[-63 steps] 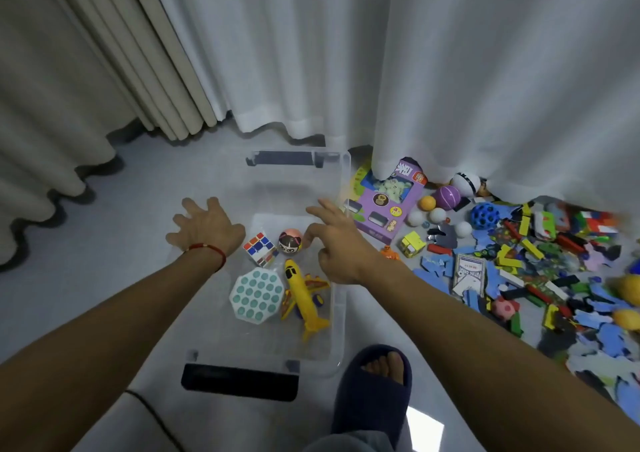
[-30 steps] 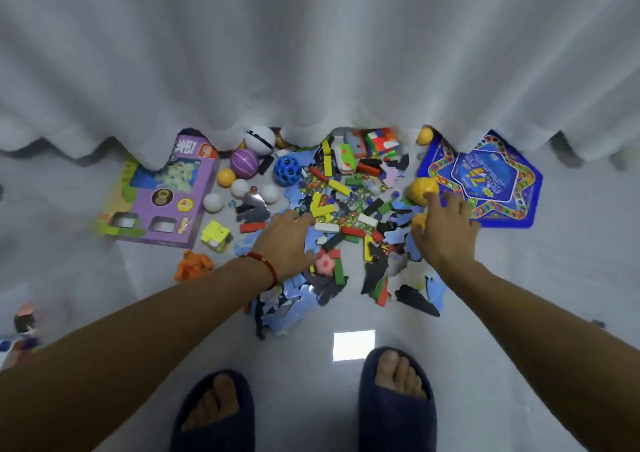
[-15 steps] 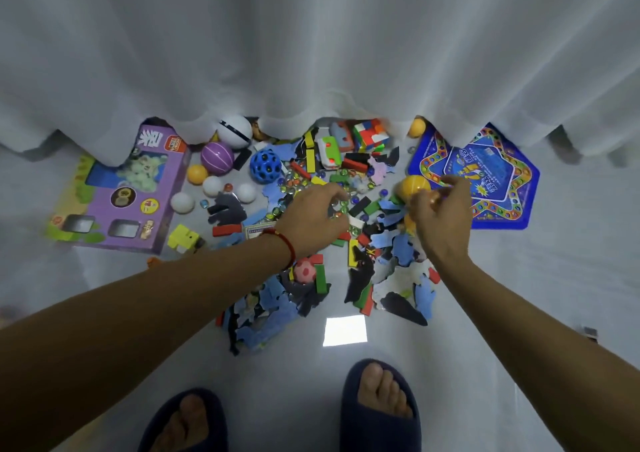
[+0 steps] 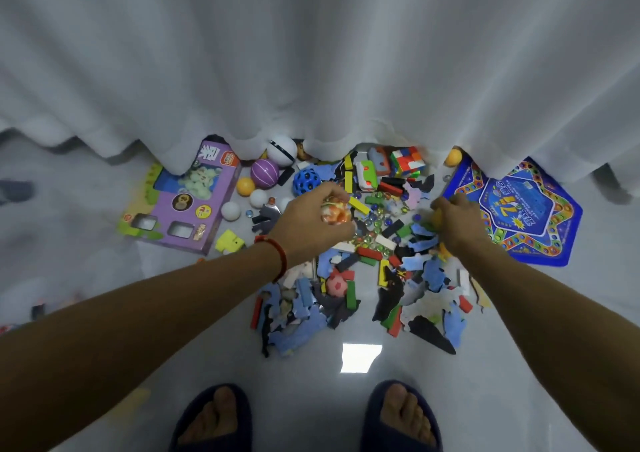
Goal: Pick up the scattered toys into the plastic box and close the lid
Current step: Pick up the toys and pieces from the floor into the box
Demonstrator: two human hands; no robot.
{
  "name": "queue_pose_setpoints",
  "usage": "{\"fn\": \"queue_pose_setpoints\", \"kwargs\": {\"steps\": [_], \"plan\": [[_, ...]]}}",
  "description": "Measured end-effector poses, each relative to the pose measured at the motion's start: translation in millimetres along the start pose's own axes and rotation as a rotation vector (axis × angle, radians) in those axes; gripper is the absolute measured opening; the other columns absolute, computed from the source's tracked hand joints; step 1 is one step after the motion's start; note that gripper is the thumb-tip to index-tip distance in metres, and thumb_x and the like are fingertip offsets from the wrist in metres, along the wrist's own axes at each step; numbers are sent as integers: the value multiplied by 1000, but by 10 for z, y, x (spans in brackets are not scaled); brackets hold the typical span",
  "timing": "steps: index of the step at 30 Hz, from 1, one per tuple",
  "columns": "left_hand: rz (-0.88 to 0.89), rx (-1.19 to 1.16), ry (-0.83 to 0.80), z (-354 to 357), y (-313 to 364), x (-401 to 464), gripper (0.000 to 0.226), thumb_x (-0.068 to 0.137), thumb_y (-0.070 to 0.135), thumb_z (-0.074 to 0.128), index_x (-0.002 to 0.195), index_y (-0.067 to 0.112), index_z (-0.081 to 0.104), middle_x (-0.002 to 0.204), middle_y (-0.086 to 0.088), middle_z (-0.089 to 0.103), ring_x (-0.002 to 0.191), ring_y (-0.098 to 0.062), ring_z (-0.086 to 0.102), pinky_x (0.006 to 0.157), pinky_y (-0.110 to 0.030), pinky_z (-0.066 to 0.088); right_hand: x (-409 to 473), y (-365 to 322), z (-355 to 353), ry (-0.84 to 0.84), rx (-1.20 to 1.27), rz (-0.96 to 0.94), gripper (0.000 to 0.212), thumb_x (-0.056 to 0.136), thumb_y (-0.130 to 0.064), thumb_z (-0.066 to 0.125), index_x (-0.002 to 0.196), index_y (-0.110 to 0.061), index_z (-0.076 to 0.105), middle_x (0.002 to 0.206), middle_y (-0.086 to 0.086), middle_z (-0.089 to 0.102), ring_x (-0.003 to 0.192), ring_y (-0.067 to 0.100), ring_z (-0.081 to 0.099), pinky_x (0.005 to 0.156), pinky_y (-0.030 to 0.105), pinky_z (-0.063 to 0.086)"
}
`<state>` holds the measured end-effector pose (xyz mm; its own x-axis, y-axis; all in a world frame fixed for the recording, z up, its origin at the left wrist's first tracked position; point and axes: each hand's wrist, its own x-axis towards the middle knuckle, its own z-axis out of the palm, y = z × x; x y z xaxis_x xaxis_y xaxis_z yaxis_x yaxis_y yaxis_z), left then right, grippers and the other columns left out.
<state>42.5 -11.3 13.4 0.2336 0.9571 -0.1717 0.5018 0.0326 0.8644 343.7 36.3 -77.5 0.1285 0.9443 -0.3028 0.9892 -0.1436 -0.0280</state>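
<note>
Reaching forward and down over the toy pile (image 4: 367,243), both arms are stretched out from the lower corners of the view. The left hand (image 4: 311,223), with a red cord at the wrist, is curled around an orange-and-white ball (image 4: 334,213), which is held just above the marbles (image 4: 372,216) at the middle of the pile. The right hand (image 4: 457,223) is bent knuckles-up, its fingers closed around a yellow ball (image 4: 437,218) of which only a sliver can be seen, just beside the blue game board (image 4: 540,216). Half a second ago the left hand was laid palm-down on the pile with nothing seen in it, and the yellow ball was seen nearly whole at the right fingertips; now a ball is gripped in each hand. The plastic box is not in view, though it was seen to the left two seconds ago. No pointing direction can be given for the round balls; among the loose toys, the yellow block (image 4: 348,181) lies with its long axis running away from the person toward the white curtain (image 4: 318,53), and the purple toy carton (image 4: 187,202) lies flat, tilted slightly to the right. Two feet in dark slippers (image 4: 398,417) are planted on the floor (image 4: 104,243) at the lower edge.
</note>
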Motion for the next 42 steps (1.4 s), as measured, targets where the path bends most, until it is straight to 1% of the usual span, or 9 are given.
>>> {"fn": "queue_pose_setpoints", "kwargs": {"steps": [3, 6, 10, 16, 21, 26, 31, 37, 42], "plan": [[-27, 16, 100, -321, 54, -218, 47, 73, 39, 80, 110, 32, 53, 99, 12, 63, 81, 0, 64, 64, -14, 55, -187, -231, -241, 106, -11, -26, 59, 86, -8, 70, 140, -12, 46, 139, 24, 42, 128, 45, 35, 107, 52, 33], [-48, -38, 230, -716, 181, -535, 45, 72, 43, 80, 109, 32, 56, 98, 10, 63, 78, -2, 66, 62, -14, 55, -526, -721, -662, 88, 326, -185, 46, 96, -34, 59, 137, -16, 49, 131, 21, 55, 109, 38, 55, 93, 48, 46], [-29, 83, 440, -1335, 319, -1123, 33, 77, 47, 73, 103, 33, 57, 89, 13, 65, 78, 1, 63, 61, -8, 46, -1274, -1744, -1380, -357, 811, -308, 36, 104, -40, 40, 124, -14, 56, 117, 20, 63, 80, 29, 64, 65, 38, 54], [-252, 129, 713, -2282, -42, -2074, 30, 73, 35, 68, 100, 33, 57, 100, 2, 64, 86, -17, 63, 76, -35, 53, -2348, -3367, -1725, -795, 1025, -508, 39, 103, -39, 46, 125, -7, 54, 113, 21, 63, 86, 31, 65, 75, 39, 61], [-578, -172, 751, -2606, -405, -2562, 19, 82, 27, 57, 93, 12, 57, 80, -18, 65, 58, -25, 54, 51, -26, 44, -2729, -4135, -1612, -828, 953, -503, 32, 101, -21, 52, 130, -7, 50, 121, 18, 55, 103, 37, 67, 89, 48, 59], [-443, 53, 682, -2357, -333, -2419, 30, 86, 22, 62, 117, 22, 60, 124, -4, 56, 114, -20, 52, 94, -33, 44, -2418, -3714, -1717, -666, 634, -619, 31, 101, -24, 52, 123, -4, 60, 123, 12, 58, 102, 28, 65, 72, 34, 61], [-127, 161, 472, -1646, -26, -1823, 25, 78, 14, 66, 101, 22, 64, 110, 2, 61, 103, -16, 57, 82, -25, 41, -1716, -2634, -1597, -480, 390, -482, 30, 102, -24, 48, 116, -2, 62, 108, 16, 65, 88, 26, 67, 78, 40, 60], [-191, 207, 163, -743, -157, -922, 25, 80, 24, 70, 103, 19, 61, 108, 1, 61, 97, -17, 56, 77, -26, 45, -1164, -1581, -1004, -282, 47, -395, 30, 94, -26, 53, 114, -8, 67, 115, 15, 68, 96, 29, 64, 84, 37, 54], [-226, 540, -9, -383, -676, -446, 32, 76, 21, 68, 104, 23, 53, 111, -7, 60, 102, -29, 57, 83, -34, 46, -968, -1391, -440, -267, -144, -486, 46, 92, -26, 58, 135, -15, 48, 130, 14, 54, 116, 34, 54, 89, 41, 51]]}}
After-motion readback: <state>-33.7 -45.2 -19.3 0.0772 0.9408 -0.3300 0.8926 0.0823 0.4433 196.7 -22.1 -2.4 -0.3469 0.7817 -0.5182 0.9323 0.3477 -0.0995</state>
